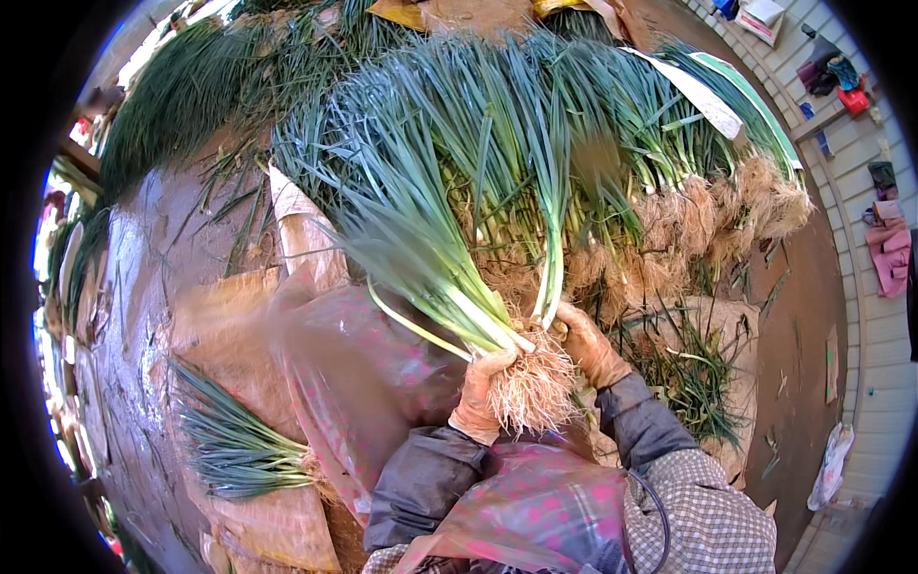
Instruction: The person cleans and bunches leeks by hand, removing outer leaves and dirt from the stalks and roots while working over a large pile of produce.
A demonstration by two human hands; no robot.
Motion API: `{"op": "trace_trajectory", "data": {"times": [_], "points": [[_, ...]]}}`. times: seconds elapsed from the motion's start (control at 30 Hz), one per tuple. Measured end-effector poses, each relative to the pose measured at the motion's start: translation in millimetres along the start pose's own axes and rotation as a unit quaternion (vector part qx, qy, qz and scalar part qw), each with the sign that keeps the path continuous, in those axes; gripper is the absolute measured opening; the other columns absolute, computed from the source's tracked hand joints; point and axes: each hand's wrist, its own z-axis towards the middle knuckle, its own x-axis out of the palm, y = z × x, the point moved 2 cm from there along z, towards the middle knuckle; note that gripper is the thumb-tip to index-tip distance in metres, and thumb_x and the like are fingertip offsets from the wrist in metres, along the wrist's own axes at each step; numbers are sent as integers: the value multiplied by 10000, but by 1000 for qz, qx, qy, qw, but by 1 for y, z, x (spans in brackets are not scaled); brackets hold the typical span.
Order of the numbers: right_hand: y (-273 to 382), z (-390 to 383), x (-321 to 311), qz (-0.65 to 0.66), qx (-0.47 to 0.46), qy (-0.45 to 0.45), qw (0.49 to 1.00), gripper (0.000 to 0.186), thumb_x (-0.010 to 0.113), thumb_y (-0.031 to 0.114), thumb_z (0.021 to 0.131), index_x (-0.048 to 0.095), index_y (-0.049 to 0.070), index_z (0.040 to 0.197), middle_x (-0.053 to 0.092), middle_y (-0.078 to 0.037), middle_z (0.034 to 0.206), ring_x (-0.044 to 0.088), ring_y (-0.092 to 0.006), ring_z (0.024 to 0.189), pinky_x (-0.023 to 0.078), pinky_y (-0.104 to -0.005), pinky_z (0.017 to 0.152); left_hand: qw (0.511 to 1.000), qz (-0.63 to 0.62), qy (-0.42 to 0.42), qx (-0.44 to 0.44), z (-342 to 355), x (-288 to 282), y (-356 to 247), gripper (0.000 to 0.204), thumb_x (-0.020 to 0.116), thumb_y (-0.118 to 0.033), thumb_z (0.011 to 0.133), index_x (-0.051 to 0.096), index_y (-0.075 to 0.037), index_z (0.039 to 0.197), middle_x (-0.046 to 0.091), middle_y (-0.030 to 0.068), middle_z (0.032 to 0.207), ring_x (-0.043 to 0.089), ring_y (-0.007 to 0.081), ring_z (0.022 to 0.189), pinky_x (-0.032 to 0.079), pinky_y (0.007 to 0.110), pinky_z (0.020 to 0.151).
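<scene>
My left hand (481,395), in a dirty tan glove, is closed round a bunch of long green onions (449,282) just above its pale, stringy roots (531,383). My right hand (588,349), gloved alike, is closed at the right of the same roots, where a few stalks lean upright and apart from the others; part of its fingers is hidden. The leaves fan up and to the left over a pink-dotted plastic sheet (344,354) at my lap.
A dense row of green onions (497,115) lies ahead, with a darker heap (182,86) at upper left. A smaller bunch (239,440) rests on tan sacking (220,325) at lower left. Trimmed leaves (684,373) lie at right, near a pale wall (861,364) with bags along it.
</scene>
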Motion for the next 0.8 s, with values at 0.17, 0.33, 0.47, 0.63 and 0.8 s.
{"op": "trace_trajectory", "data": {"times": [0.17,0.33,0.47,0.63,0.8], "points": [[17,-3,-11,-85,-73,-30,993,278,530,309,963,593,40,1000,467,54,685,468,-76,634,415,-213,645,999,6,21,-37,4,0,1,388,578,-61,782,520,2,1160,620,132,1006,621,253,931,530,388,846],[42,23,20,-160,-43,-8,986,283,518,312,973,567,34,996,506,42,691,444,-43,566,357,-191,536,1000,1,-3,-31,2,-6,-1,383,583,-75,778,527,1,1149,613,144,1031,614,271,956,520,413,876],[29,23,-7,-179,-46,28,982,317,495,339,980,586,35,982,543,32,675,407,-14,554,311,-164,513,997,-44,36,-43,-4,9,-6,418,588,-87,774,523,-1,1178,613,141,1035,614,272,954,514,421,887],[-8,11,-51,-242,-46,-128,961,223,553,232,914,663,50,848,601,-26,642,477,-97,475,375,-241,410,1000,25,13,-6,0,8,2,399,593,-77,773,528,-6,1160,620,122,1003,616,260,942,517,402,872],[18,13,2,-759,-343,-210,512,158,560,170,867,666,78,795,583,-79,585,594,-250,550,450,-358,481,999,0,11,-32,-1,0,0,418,586,-75,784,513,-8,1190,617,147,1051,623,289,959,523,431,873]]}}
